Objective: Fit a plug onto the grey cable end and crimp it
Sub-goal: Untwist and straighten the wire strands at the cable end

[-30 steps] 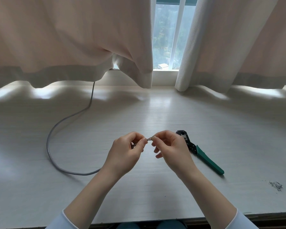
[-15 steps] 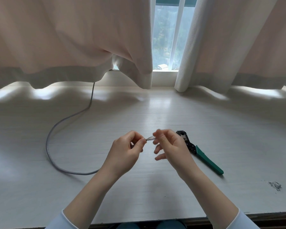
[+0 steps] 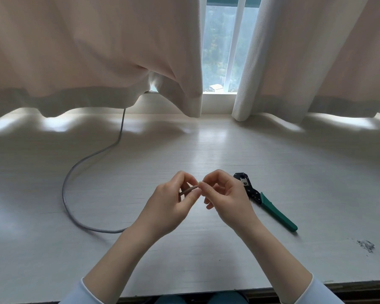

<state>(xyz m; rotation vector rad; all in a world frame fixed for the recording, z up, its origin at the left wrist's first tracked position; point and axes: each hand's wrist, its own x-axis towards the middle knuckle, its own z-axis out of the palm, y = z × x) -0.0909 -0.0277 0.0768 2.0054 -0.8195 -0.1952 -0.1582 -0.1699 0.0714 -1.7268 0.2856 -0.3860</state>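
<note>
The grey cable [image 3: 79, 172] ends above the middle of the surface [image 3: 272, 154], held between both hands. Its short exposed end section runs from the left hand [image 3: 173, 205] up and rightward to the right hand [image 3: 226, 198]. The left grip is narrow: thumb and forefinger are pinched on the cable just behind its end. The right grip is also narrow, with thumb and forefinger tips closed at the very tip of the cable, touching or nearly touching the left fingertips. Whether the right fingers pinch the cable's tip, loose wires or a plug cannot be told; the item there is too small to resolve.

From the left hand the cable passes under the left wrist, lies on the surface in a wide loop to the left, then runs back toward the window and disappears beneath the hem of the left curtain [image 3: 86, 51].

A crimping tool [image 3: 270, 205] lies flat on the surface just beside the right hand, on its right. Its black head points away from the person and its green handles point toward the near right. Neither hand touches it.

A small patch of dark debris [image 3: 365, 245] lies on the surface near the right front edge, well apart from the tool. Light blue sleeves [image 3: 316, 292] cover both forearms at the bottom of the view.
</note>
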